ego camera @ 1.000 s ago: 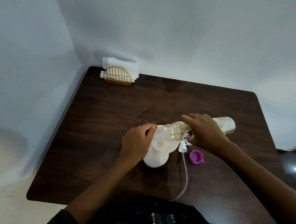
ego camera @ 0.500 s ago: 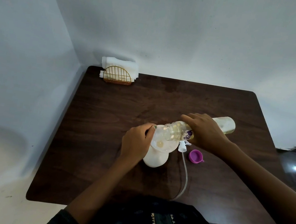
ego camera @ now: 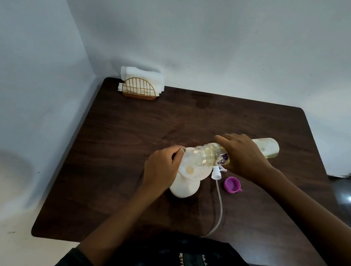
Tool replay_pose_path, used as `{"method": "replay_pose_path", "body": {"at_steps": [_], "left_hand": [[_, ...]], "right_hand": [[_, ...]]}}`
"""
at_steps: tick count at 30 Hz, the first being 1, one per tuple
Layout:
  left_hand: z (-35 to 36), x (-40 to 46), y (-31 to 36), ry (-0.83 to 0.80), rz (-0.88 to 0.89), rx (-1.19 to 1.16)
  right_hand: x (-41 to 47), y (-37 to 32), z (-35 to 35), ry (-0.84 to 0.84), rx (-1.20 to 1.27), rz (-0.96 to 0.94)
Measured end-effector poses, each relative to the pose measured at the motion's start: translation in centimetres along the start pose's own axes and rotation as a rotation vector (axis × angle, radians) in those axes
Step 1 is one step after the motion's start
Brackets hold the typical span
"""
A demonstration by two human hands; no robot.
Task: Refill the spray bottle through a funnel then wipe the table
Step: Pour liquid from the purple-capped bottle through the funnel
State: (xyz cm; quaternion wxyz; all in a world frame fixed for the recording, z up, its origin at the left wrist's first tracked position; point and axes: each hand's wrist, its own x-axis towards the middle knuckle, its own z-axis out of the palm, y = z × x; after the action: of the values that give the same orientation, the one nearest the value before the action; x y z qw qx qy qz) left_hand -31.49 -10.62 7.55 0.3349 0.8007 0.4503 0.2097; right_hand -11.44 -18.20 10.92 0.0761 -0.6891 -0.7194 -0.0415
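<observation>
The left hand (ego camera: 162, 169) curls round the rim of the funnel (ego camera: 194, 168), which sits in the white spray bottle (ego camera: 184, 188) near the middle of the table (ego camera: 123, 148). The right hand (ego camera: 244, 156) grasps a clear refill bottle (ego camera: 266, 147), tipped mouth-down over the funnel (its purple label is too small to read). A purple cap (ego camera: 232, 184) lies just right of the sprayer head (ego camera: 217, 173).

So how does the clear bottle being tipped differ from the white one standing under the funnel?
The clear plastic refill bottle lies nearly level in the right hand; the white opaque spray bottle stands upright on the table. The clear one shows yellowish liquid, the white one hides its contents. Both are uncapped.
</observation>
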Motion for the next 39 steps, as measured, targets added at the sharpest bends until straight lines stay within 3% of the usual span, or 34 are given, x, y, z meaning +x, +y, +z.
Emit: {"method": "replay_pose_path", "body": {"at_steps": [39], "left_hand": [[0.04,-0.03,-0.07,0.001,0.000,-0.025]], "right_hand": [[0.10,0.01,0.06,0.008,-0.006,-0.009]]}}
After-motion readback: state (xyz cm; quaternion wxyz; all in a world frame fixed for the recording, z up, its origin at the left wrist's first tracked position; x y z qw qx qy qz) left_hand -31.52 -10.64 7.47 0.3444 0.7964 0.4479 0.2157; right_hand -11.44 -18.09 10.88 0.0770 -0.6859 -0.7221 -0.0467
